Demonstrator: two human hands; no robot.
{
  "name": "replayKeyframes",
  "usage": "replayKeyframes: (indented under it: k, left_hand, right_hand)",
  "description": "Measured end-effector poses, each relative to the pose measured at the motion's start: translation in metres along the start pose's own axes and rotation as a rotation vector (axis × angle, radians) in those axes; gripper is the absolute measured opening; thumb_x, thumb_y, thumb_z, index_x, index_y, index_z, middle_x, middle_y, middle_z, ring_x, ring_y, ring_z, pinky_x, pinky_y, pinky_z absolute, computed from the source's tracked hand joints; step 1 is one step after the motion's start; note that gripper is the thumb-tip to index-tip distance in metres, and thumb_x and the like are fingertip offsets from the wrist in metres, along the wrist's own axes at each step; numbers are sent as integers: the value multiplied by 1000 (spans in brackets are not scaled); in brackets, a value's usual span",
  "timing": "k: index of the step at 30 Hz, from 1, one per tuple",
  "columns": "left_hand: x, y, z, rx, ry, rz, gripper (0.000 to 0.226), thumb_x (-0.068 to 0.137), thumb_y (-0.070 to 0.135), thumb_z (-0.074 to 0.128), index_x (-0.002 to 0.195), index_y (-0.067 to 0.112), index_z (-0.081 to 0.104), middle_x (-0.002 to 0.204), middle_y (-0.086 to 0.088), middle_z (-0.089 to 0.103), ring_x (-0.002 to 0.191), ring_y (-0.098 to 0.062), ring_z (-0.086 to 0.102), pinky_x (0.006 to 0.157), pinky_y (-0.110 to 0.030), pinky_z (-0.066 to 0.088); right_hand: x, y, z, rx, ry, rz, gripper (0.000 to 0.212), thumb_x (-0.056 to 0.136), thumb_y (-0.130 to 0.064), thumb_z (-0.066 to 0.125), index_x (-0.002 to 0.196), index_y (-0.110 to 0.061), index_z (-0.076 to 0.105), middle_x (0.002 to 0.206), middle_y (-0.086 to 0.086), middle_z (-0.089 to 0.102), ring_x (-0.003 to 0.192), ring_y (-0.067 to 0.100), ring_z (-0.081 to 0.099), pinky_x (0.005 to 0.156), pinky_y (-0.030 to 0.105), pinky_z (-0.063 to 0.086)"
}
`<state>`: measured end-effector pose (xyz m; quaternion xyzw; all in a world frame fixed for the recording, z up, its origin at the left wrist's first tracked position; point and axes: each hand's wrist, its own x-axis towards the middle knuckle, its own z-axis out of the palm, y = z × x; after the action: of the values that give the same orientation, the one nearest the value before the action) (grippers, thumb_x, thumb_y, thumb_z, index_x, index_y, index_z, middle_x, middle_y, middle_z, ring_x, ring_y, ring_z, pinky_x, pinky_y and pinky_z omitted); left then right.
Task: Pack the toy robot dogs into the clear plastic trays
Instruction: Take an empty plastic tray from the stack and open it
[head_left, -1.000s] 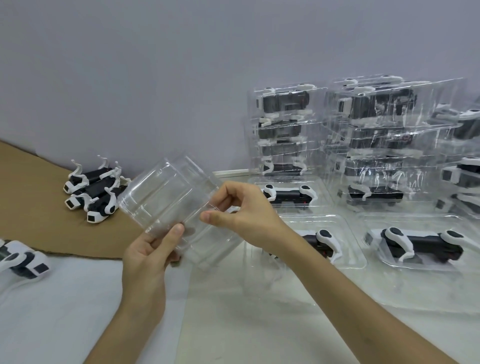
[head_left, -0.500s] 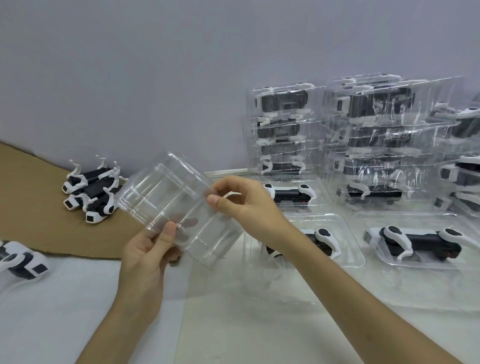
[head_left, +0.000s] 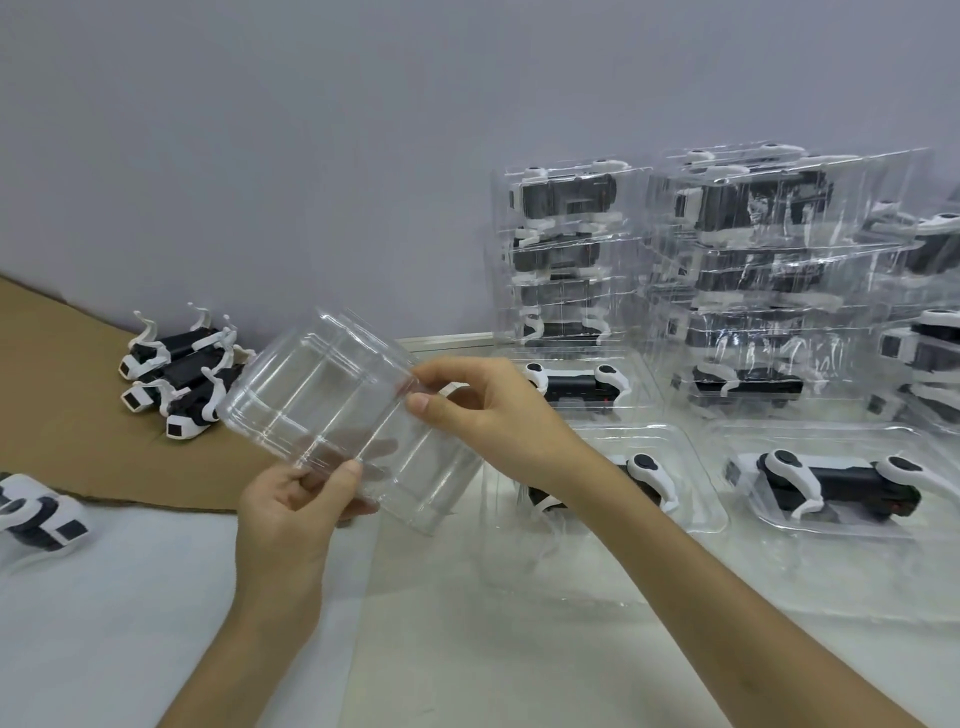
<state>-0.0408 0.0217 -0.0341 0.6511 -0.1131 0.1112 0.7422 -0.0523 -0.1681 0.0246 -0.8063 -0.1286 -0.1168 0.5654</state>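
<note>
Toy robot dogs (head_left: 176, 384) lie loose in a small heap on a cardboard sheet (head_left: 52, 405) toward the back left of the tabletop (head_left: 130, 597), and a stray dog (head_left: 39, 512) sits at the left edge. Neither hand holds a dog. Both hands are on an empty clear tray (head_left: 322, 395), held tilted above the middle of the tabletop. The left hand (head_left: 296, 499) grips its lower edge, thumb on top and fingers underneath. The right hand (head_left: 483, 415) pinches its upper right edge between thumb and fingertips. A second clear layer shows below and to the right of the tray, but I cannot tell whether it is a nested tray or a hinged half.

The step in hand looks like readying an empty tray, by pulling it free or opening it. Toward the right edge, open trays with dogs in them (head_left: 831, 483) lie flat, and stacks of packed trays (head_left: 566, 249) stand along the back edge.

Next, the tray probably needs setting down flat with its hollow facing up. One hand would then be free to reach left for a loose dog. The thin plastic flexes easily, so a light grip suits it.
</note>
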Motion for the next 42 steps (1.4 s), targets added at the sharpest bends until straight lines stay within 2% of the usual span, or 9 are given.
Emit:
replayKeyframes:
  k: [4, 9, 12, 18, 24, 29, 34, 38, 42]
  left_hand:
    - [1, 3, 0, -81, 14, -53, 30, 92, -3, 55, 81, 16, 75, 84, -5, 77, 65, -17, 63, 66, -35, 44]
    - [4, 6, -5, -132, -47, -62, 39, 89, -5, 48, 82, 19, 79, 86, -8, 77, 62, -21, 58, 54, -26, 46]
    - [4, 5, -6, -82, -97, -28, 34, 90, -1, 53, 90, 20, 79, 96, -11, 78, 63, -18, 62, 55, -25, 48]
    - [8, 4, -11, -25, -205, -14, 23, 80, 25, 69, 100, 22, 79, 103, -9, 78, 66, -21, 63, 68, -39, 44]
    - [10, 6, -14, 7, -234, 15, 23, 75, 34, 75, 96, 25, 81, 95, -7, 79, 65, -19, 70, 73, -44, 47]
    - [7, -1, -8, -21, -91, 21, 22, 77, 19, 63, 89, 27, 80, 88, -3, 79, 63, -20, 64, 66, -38, 51]
    - [11, -1, -11, -95, -53, -15, 22, 78, 14, 60, 80, 23, 80, 78, -2, 77, 60, -15, 65, 54, -25, 53]
    - [10, 2, -15, -23, -138, -5, 23, 73, 35, 78, 91, 21, 81, 82, -9, 76, 69, -23, 66, 69, -44, 51]
    - [8, 4, -11, -34, -93, 21, 13, 81, 29, 77, 93, 24, 80, 90, -5, 78, 74, -22, 67, 74, -48, 50]
  right_hand:
    - [-1, 0, 10, -60, -25, -39, 18, 96, -19, 68, 111, -12, 74, 99, 8, 68, 74, 15, 57, 77, 33, 50]
    - [0, 3, 11, 20, -21, -10, 17, 96, -18, 68, 110, -11, 73, 90, -1, 66, 76, 13, 59, 77, 35, 52]
    - [0, 5, 5, 81, -30, 4, 13, 95, -17, 68, 106, -13, 75, 88, -7, 66, 77, 11, 60, 73, 22, 51]
    - [3, 8, -5, 113, -45, 15, 9, 94, -20, 70, 98, -25, 76, 105, 8, 72, 86, 15, 65, 90, 38, 54]
    - [3, 10, -10, 159, -56, 31, 9, 94, -20, 69, 97, -25, 76, 94, -8, 72, 82, 5, 63, 73, 14, 44]
    - [0, 4, 0, 138, -62, 40, 12, 94, -17, 71, 105, -13, 74, 103, 12, 70, 82, 14, 64, 81, 35, 56]
    - [-3, -4, 16, -21, -27, -18, 15, 94, -18, 70, 108, -15, 72, 90, -1, 63, 79, 28, 63, 78, 37, 54]
    - [-4, -6, 14, -93, -28, -48, 23, 90, -20, 74, 112, -15, 68, 91, 1, 65, 77, 22, 64, 71, 24, 49]
    - [-5, -5, 14, -71, -39, -44, 21, 88, -23, 78, 106, -20, 69, 87, -2, 62, 77, 22, 63, 67, 16, 43]
